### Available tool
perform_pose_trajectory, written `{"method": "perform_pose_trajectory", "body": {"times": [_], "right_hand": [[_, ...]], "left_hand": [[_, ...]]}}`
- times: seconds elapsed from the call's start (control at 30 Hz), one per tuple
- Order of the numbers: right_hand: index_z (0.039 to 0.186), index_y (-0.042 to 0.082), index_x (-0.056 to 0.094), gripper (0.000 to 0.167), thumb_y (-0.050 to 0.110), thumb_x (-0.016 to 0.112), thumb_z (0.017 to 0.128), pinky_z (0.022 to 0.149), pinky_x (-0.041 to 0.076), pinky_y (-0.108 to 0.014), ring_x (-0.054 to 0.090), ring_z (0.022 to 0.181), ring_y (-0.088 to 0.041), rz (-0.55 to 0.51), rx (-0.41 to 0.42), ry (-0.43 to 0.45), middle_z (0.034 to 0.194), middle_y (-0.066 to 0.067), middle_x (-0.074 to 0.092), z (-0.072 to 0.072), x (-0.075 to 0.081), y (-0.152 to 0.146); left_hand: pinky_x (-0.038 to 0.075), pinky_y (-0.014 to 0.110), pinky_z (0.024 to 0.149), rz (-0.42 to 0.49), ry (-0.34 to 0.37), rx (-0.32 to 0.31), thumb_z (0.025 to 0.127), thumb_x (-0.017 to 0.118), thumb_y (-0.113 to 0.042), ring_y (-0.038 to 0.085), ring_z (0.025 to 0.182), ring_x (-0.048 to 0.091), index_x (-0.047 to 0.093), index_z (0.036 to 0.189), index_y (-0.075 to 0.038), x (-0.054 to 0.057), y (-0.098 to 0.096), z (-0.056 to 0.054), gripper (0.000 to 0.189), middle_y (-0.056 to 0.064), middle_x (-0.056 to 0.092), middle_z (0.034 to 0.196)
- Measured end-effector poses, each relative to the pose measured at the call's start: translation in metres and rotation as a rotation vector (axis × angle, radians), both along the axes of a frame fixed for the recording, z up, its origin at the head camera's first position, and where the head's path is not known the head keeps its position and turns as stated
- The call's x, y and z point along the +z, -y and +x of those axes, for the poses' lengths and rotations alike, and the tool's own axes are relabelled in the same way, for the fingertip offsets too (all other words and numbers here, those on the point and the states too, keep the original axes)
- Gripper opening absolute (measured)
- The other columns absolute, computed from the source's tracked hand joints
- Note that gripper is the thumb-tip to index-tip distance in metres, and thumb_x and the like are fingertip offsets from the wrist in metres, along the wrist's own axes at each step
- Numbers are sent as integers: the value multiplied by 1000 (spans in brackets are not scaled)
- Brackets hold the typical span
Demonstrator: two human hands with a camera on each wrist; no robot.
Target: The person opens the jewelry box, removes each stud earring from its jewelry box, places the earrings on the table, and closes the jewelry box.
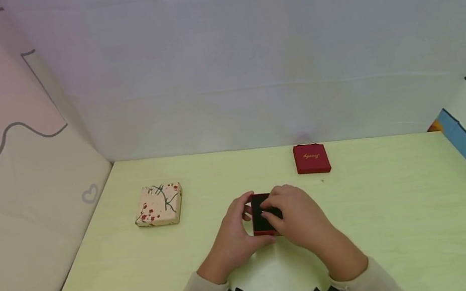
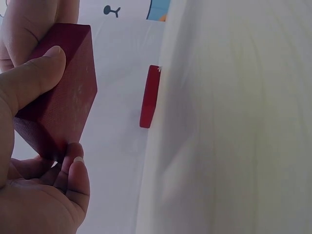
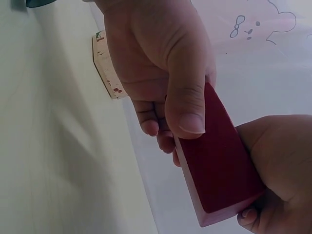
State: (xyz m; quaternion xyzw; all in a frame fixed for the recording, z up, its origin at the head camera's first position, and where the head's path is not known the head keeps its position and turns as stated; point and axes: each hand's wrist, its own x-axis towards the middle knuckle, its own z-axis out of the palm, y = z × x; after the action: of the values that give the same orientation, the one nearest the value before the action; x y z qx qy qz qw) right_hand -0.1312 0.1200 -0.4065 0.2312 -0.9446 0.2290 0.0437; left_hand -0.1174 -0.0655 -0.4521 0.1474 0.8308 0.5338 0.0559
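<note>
My left hand grips an open red rectangular box; over its black insert, my right hand holds thumb and forefinger together, whether pinching anything: cannot tell. Beyond: red square lid, inverted gold script, apparently "Jewelry".

1. Head view: bright, even light; sheen whitens the pale-green tabletop at six o'clock.
2. Left wrist view: dimmer, greyer; tabletop blurred toward three o'clock.
3. Right wrist view: dim; a soft-edged shadow lies around eight o'clock.
</note>
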Motion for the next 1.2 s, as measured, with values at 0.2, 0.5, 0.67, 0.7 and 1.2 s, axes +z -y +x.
{"method": "perform_pose_trajectory", "body": {"times": [0.2,0.5,0.67,0.7,1.2], "right_hand": [[103,10,82,15,20,81,91,84,53,-39,60,88,-19,44,11,-9,93,2,65,0,0,0],[93,11,82,7,18,82,90,79,52,-37,57,83,-18,52,28,-26,87,4,60,1,0,1],[95,13,83,8,17,84,88,82,54,-38,58,86,-18,34,30,-20,90,3,63,1,0,0],[94,13,82,8,17,84,88,82,54,-38,58,86,-18,31,30,-20,90,3,63,1,0,-1],[90,16,76,7,16,83,88,86,53,-40,58,87,-19,12,18,15,89,4,64,1,2,-2]], "left_hand": [[50,48,90,-5,6,-3,78,94,-28,21,108,50,37,156,-9,-1,-1,0,99,1,51,134],[49,47,90,-15,13,1,77,94,-28,21,108,50,37,156,-7,-1,-1,0,100,1,52,135],[49,44,89,-34,15,0,78,94,-29,20,108,51,37,156,-7,0,-1,1,99,1,51,136],[49,44,89,-35,15,0,78,94,-29,20,108,51,37,156,-8,1,-1,1,99,1,51,136],[48,44,90,-25,22,-3,78,93,-31,21,109,51,37,157,-10,0,0,0,99,0,52,132]]}}
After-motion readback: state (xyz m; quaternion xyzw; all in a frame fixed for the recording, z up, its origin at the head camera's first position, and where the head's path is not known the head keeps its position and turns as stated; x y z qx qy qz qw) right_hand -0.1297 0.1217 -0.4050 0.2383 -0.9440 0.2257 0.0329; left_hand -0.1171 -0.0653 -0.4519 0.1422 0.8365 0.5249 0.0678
